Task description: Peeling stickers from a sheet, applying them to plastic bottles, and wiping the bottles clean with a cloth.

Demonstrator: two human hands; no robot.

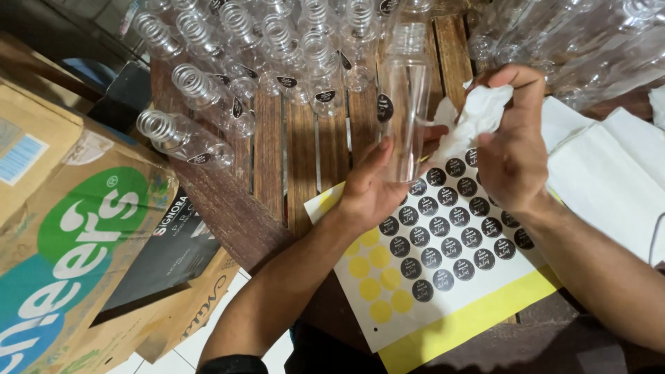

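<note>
while the left hand [367, 190] wraps around the lower part of a clear plastic bottle [404, 104], fingers curled shut on it, the right hand [511, 149] pinches a crumpled white tissue [478, 114] against the bottle's side. thumb and fingers closed on the tissue. bottle is upright, held just above the wooden slat table [301, 159], over the top edge of the sticker sheet [443, 235]. it already carries a round black label [385, 108] on its left side.

step in hand, my read: wiping the bottle wall, either cleaning it or pressing the label down. can't tell which from this angle.

next move likely calls for turning the bottle in the left hand so the tissue reaches the rest of the wall, without smearing or lifting the label edge.

around it: sticker sheet lies right under both hands, white backing with yellow margin, rows of round black stickers, and a patch of bare yellow circles at lower left where stickers are gone. group of labelled bottles [277, 48] lies on its side across the back of the table, necks toward the camera. more clear bottles [575, 41] piled at top right, white paper sheets [609, 166] just beside the right wrist. cardboard boxes [76, 228] stacked off the left table edge.

in the way: labelled bottles crowd the back, so little free space there. the sheet is directly under the hands.
</note>
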